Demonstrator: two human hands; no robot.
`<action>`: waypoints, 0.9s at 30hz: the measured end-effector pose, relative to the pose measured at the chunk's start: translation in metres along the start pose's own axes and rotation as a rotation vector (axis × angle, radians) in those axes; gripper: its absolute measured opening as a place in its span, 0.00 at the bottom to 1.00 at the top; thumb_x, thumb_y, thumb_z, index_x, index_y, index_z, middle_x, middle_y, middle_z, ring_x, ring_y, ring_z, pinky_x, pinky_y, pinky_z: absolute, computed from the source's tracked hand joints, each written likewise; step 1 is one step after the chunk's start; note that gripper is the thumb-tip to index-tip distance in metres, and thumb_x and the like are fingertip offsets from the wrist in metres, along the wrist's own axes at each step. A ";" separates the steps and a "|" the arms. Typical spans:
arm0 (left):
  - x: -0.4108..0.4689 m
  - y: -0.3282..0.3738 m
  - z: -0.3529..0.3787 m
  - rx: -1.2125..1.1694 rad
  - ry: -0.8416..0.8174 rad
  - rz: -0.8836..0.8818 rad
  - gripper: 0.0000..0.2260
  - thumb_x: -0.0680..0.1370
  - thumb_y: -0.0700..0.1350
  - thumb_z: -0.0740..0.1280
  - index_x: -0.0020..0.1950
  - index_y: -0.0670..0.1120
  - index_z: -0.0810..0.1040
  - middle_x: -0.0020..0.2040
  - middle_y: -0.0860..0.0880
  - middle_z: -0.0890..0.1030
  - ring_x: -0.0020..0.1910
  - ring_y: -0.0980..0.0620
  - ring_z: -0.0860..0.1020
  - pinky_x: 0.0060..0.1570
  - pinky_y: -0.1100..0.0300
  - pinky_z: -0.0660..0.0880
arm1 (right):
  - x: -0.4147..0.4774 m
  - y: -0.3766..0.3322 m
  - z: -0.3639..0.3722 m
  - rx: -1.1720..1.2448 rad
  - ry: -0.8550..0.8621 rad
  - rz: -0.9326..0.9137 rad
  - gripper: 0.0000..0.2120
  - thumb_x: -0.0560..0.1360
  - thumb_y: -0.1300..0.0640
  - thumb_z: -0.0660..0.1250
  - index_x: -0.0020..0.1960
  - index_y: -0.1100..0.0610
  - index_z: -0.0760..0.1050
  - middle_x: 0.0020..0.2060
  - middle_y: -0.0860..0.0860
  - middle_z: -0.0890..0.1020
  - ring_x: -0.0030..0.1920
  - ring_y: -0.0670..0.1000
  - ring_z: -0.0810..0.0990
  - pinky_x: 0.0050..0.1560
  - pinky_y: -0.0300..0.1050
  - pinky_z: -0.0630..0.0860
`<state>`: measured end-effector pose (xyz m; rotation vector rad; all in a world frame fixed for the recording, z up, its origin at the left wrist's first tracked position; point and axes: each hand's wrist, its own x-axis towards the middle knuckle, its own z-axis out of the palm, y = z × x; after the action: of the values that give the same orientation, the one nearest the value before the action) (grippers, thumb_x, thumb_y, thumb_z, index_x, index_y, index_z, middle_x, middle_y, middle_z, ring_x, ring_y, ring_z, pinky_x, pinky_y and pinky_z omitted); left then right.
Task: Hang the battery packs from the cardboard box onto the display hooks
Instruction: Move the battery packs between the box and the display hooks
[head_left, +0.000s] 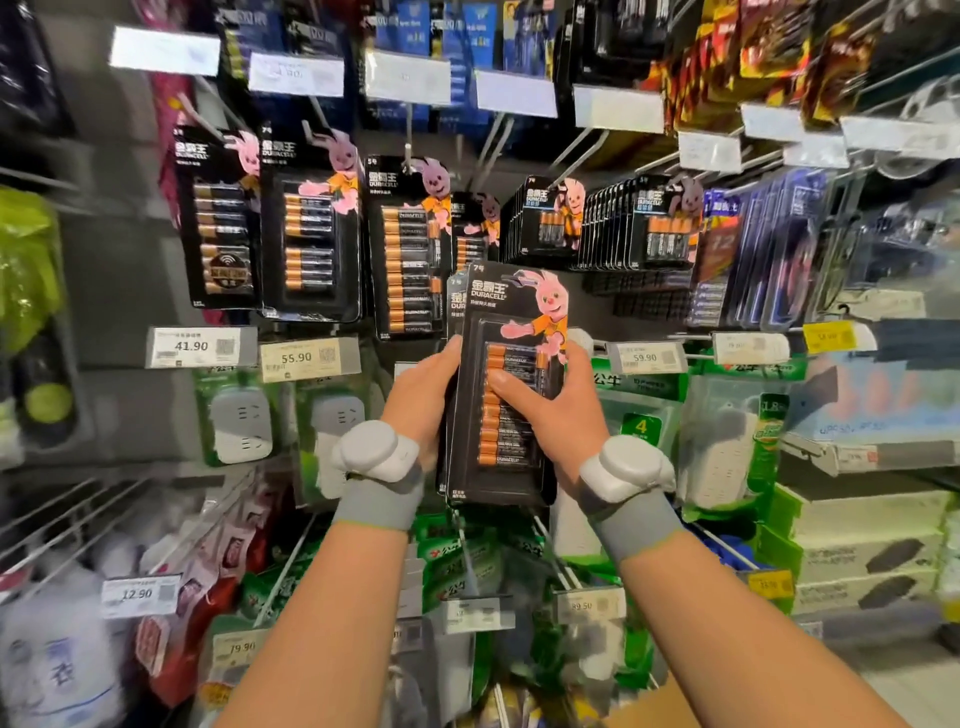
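A stack of black battery packs (511, 332) with a pink rabbit on the card is held upright in front of the display. My left hand (423, 395) grips the stack's left edge. My right hand (550, 402) grips its right side, thumb lying across the front blister. Above and behind the stack, more battery packs (405, 249) hang on display hooks (410, 135), and one partly filled hook carries a smaller pack (475, 228) just over the stack's top. A corner of the cardboard box (654, 706) shows at the bottom edge between my forearms.
Price tags (310, 357) run along the hook ends. Green-carded power strips (239, 415) hang below the batteries. Blue packs (769, 260) hang to the right, with shelves of boxed goods (862, 545) beyond. Bags (57, 649) fill the lower left.
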<state>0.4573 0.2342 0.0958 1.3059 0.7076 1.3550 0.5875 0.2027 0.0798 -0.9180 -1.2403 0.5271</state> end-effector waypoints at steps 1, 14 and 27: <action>0.003 0.005 -0.001 -0.012 -0.006 0.006 0.17 0.79 0.55 0.65 0.56 0.42 0.82 0.49 0.42 0.85 0.51 0.43 0.83 0.58 0.45 0.77 | 0.005 -0.002 0.004 0.001 -0.002 -0.008 0.28 0.69 0.56 0.76 0.64 0.52 0.67 0.55 0.49 0.81 0.55 0.49 0.81 0.59 0.57 0.77; 0.063 0.037 -0.021 0.013 -0.047 0.114 0.16 0.81 0.56 0.61 0.51 0.47 0.83 0.47 0.44 0.86 0.48 0.45 0.84 0.51 0.51 0.80 | 0.063 -0.012 0.043 0.068 0.031 -0.070 0.31 0.68 0.56 0.77 0.64 0.51 0.63 0.57 0.51 0.79 0.57 0.51 0.80 0.59 0.56 0.77; 0.102 0.048 -0.022 0.315 0.264 0.340 0.25 0.82 0.57 0.55 0.41 0.36 0.75 0.41 0.38 0.76 0.39 0.47 0.72 0.40 0.55 0.67 | 0.104 -0.020 0.053 0.161 0.041 -0.065 0.28 0.70 0.59 0.75 0.64 0.56 0.66 0.55 0.55 0.81 0.54 0.53 0.82 0.55 0.58 0.79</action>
<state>0.4412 0.3234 0.1663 1.5632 0.9389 1.7651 0.5636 0.2885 0.1580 -0.7473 -1.1692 0.5451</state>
